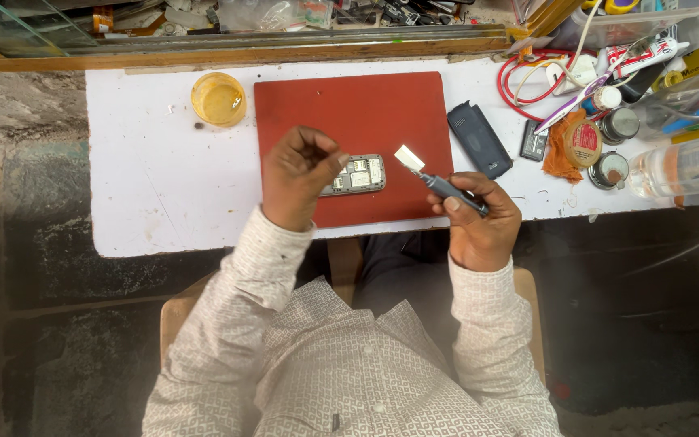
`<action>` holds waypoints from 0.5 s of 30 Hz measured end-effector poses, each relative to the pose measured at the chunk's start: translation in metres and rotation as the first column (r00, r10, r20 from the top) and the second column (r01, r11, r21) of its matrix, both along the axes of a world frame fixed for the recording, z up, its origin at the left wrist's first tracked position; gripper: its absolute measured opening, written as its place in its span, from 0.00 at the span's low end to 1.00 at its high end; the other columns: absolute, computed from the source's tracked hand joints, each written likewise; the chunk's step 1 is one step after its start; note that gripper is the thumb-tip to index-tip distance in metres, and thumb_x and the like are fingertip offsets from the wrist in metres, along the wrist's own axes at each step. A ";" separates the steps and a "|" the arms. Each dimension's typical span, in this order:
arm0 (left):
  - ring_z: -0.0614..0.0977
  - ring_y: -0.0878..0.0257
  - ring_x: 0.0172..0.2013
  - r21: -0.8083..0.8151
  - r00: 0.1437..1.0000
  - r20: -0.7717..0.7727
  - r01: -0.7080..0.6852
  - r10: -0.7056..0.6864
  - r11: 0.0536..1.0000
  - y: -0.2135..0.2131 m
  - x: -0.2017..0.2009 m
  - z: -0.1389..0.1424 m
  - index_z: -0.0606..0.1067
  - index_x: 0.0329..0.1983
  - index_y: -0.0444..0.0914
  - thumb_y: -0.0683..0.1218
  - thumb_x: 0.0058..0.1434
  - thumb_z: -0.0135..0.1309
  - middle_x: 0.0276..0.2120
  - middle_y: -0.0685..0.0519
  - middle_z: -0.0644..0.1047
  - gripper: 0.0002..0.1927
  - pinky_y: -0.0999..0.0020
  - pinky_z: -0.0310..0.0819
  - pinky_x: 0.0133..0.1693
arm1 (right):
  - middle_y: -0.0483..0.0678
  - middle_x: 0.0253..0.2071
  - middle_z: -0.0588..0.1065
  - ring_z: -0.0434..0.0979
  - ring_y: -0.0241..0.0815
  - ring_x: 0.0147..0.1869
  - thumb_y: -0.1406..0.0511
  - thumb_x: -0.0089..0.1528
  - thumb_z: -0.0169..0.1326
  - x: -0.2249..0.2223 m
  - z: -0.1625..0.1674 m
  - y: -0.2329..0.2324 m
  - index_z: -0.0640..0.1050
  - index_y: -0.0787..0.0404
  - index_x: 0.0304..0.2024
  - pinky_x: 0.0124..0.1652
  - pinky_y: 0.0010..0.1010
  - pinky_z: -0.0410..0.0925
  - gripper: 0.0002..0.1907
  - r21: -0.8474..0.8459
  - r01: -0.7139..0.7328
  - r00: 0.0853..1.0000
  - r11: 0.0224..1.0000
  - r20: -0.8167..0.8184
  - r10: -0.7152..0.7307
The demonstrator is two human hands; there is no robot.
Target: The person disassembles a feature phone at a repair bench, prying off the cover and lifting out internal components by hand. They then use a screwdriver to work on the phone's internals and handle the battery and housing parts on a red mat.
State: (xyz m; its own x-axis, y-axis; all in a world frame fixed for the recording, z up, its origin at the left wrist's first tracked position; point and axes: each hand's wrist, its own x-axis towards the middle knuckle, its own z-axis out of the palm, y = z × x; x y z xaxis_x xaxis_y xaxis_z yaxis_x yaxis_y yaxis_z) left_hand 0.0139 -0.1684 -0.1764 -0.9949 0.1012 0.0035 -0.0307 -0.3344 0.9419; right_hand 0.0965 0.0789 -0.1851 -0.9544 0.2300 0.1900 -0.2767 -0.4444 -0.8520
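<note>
- My left hand point(299, 176) was curled shut on the near end of an opened phone point(356, 175), pinning it down just below the middle of the frame.
- The phone lay back-up on a red mat point(357, 109), its cover off and its metal slots and inner parts showing.
- My right hand point(479, 218), right of centre, was closed around a dark-handled tool point(446, 188), gripping it like a pen.
- The tool's pale flat tip point(408, 158) pointed up and left, just beside the phone's far end; whether it touched the phone I could not tell.
- The mat sat on a white surface point(155, 178) that filled the upper half of the frame.
- A small yellow dish point(218, 99) stood on the surface to the left of the mat, apart from it.
- A dark phone back cover point(479, 139) lay just right of the mat, with a small black battery point(534, 141) beside it.
- Further right lay an orange cloth point(561, 150), some round tins point(610, 170) and a clear plastic bottle point(685, 166) on its side.
- A red cable point(527, 81) coiled in the upper right, among tubes and pens.
- My patterned shirt sleeves point(240, 279) filled the lower frame.
</note>
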 end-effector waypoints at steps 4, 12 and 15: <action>0.83 0.64 0.36 0.235 0.994 0.110 -0.042 0.016 0.971 0.024 0.014 -0.008 0.74 0.38 0.38 0.32 0.60 0.60 0.35 0.50 0.81 0.10 0.68 0.83 0.41 | 0.55 0.46 0.77 0.83 0.45 0.46 0.77 0.63 0.61 0.003 0.018 -0.024 0.79 0.69 0.48 0.45 0.33 0.79 0.11 0.173 0.050 0.994 0.984 -0.102 -0.033; 0.85 0.59 0.37 0.465 0.985 0.153 -0.002 -0.078 0.885 0.036 0.021 -0.007 0.74 0.38 0.39 0.35 0.64 0.58 0.36 0.48 0.82 0.07 0.61 0.84 0.42 | 0.54 0.48 0.76 0.83 0.43 0.47 0.77 0.64 0.60 0.003 0.032 -0.037 0.77 0.70 0.48 0.47 0.31 0.79 0.10 0.342 0.099 0.989 0.935 -0.134 -0.056; 0.86 0.58 0.38 0.489 0.984 0.156 -0.001 -0.086 0.873 0.036 0.021 -0.007 0.74 0.38 0.39 0.35 0.64 0.58 0.36 0.47 0.82 0.07 0.60 0.85 0.42 | 0.54 0.49 0.76 0.83 0.43 0.48 0.77 0.64 0.60 0.003 0.030 -0.035 0.77 0.69 0.48 0.47 0.30 0.80 0.10 0.362 0.106 0.990 0.926 -0.126 -0.064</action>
State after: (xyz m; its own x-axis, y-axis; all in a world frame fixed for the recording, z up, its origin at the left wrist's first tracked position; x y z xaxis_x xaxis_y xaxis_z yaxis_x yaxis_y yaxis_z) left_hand 0.0346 -0.1322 -0.1830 -0.9797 0.1721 -0.1030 -0.1977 -0.7422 0.6404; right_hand 0.0997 0.0436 -0.1547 -0.9026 0.2034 0.3793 -0.4010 -0.0774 -0.9128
